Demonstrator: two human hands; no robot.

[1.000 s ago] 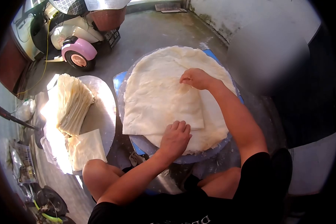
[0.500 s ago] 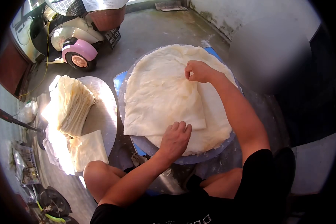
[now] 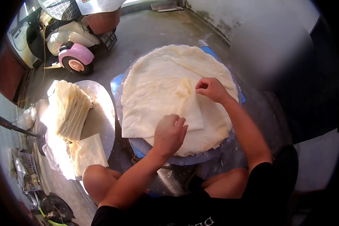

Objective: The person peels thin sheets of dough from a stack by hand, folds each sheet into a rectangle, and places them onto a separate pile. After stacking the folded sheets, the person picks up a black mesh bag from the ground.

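A large round stack of thin, cream-coloured dough-like sheets (image 3: 147,83) covers the round board in front of me. On top lies a folded sheet (image 3: 139,116) with straight edges and a crease near its middle. My right hand (image 3: 213,89) is closed in a pinch at the right edge of this sheet, where it rises toward the fingertips. Over the sheet's lower part is my left hand (image 3: 170,133), palm down, fingers loosely bent and a little apart, holding nothing.
At left, a second round board (image 3: 108,113) bears a tall pile of folded sheets (image 3: 69,111) and a flat square piece (image 3: 89,153). A blue stand edge (image 3: 116,84) shows under the main board. A scooter with a pink fender (image 3: 79,54) stands behind. My knee (image 3: 100,180) is close to the left board.
My right hand has moved down and to the right, still pinched at the sheet's edge. My left hand has come off the lower edge and shifted up and left.
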